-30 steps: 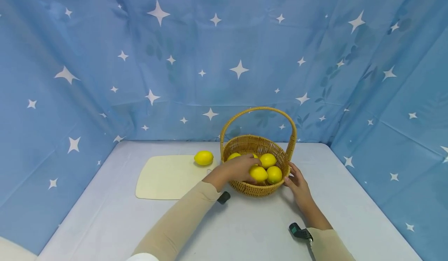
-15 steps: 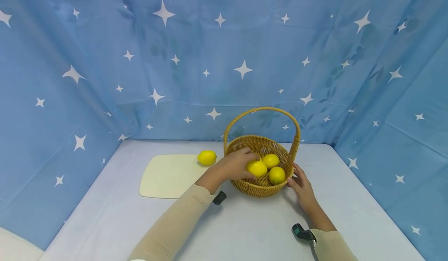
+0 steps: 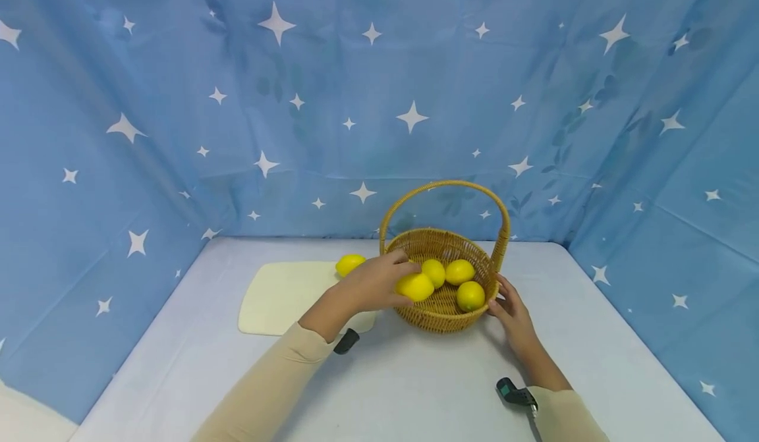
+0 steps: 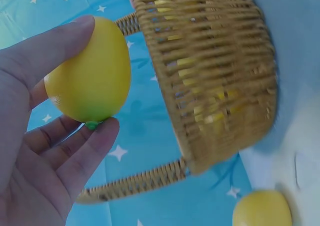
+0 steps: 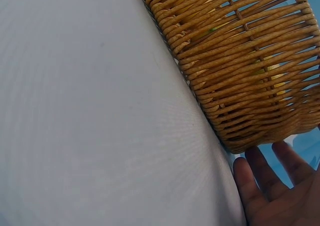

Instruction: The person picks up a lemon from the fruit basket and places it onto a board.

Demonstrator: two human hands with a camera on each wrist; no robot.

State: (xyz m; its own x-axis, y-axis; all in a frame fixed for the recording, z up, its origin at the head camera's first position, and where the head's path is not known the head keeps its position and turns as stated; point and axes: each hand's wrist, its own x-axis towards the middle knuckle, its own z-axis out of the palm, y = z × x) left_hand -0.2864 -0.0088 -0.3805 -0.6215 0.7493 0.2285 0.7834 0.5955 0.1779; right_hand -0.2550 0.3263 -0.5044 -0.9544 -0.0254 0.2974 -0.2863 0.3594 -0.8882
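My left hand (image 3: 373,280) grips a yellow lemon (image 3: 415,287) between thumb and fingers. The left wrist view shows this lemon (image 4: 92,70) with its green tip, raised clear of the rim of the wicker basket (image 4: 215,60). Several more lemons (image 3: 471,296) lie in the basket (image 3: 439,324), partly hidden by my left hand in the head view. Against the basket's right side rest the fingers of my right hand (image 3: 513,317), thumb near the rim. In the right wrist view its fingers (image 5: 267,173) look fairly straight, touching the woven wall low down.
A cream cutting board (image 3: 284,297) lies left of the basket. One lemon (image 3: 350,264) sits at its far right corner, partly behind my left hand. The basket's tall handle (image 3: 450,183) arches above it. Blue star-patterned curtains (image 3: 356,66) surround the white table (image 3: 415,389).
My left hand has taken hold of a lemon, lifted it and moved left toward the basket's left rim. Another lemon inside has come into sight. The right hand stays at the basket's side.
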